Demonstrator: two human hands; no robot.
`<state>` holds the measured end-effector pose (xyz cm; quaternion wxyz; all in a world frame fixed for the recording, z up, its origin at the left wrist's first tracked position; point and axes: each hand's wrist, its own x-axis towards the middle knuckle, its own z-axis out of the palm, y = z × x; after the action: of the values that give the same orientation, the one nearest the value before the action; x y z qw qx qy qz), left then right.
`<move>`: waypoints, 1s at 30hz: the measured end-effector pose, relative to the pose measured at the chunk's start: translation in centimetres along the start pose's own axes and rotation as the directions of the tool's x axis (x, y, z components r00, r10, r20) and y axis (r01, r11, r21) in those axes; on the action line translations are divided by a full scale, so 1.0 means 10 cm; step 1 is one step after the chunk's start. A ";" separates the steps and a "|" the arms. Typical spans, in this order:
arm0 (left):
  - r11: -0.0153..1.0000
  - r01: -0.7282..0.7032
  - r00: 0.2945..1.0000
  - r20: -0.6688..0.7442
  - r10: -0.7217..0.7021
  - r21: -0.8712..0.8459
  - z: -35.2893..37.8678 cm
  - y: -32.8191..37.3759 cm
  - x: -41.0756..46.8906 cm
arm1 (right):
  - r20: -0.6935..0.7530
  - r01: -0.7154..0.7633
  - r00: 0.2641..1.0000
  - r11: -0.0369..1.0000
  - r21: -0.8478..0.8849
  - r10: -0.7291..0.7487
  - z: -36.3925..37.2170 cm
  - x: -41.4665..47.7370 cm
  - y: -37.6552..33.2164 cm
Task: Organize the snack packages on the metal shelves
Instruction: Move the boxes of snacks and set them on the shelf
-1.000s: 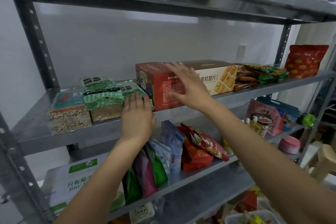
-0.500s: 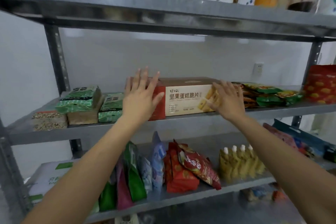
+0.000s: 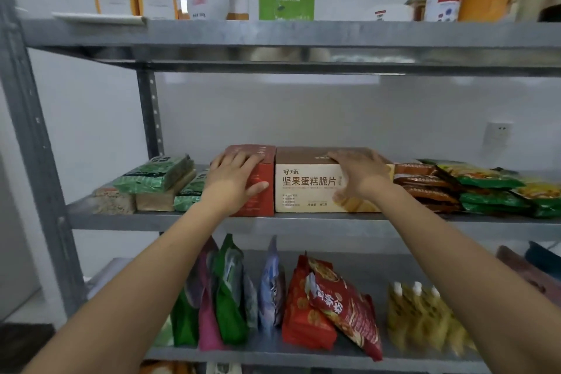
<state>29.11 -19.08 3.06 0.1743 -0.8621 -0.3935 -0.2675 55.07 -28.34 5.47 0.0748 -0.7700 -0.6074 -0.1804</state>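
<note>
l hand point(image 3: 233, 182) & r hand point(image 3: 361, 176) both clamp the box point(image 3: 306, 182) by its ends, so a hard shove left could prob knock the green packs point(image 3: 154, 174) off the shelf point(image 3: 303, 223).

Red-and-cream box point(image 3: 306, 185), green foil packs point(image 3: 154, 173), grey metal shelf point(image 3: 121, 218), red spotted bags point(image 3: 303, 322)

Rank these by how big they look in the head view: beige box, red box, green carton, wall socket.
Largest: beige box.
Next: red box, partly hidden by the left hand.
Then: green carton, which looks nearly as big as the red box, so this pair is unsure.
Smallest: wall socket.
</note>
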 end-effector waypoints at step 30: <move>0.489 0.090 0.879 -0.162 -0.449 -0.867 0.47 0.78 -0.46 | -0.224 -0.109 0.769 0.467 0.877 0.599 0.13 -0.95 0.30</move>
<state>34.16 -24.29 -4.09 -0.2356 -0.6969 -0.3084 -0.6031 56.28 -37.28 1.06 0.6197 -0.6775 -0.3934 -0.0480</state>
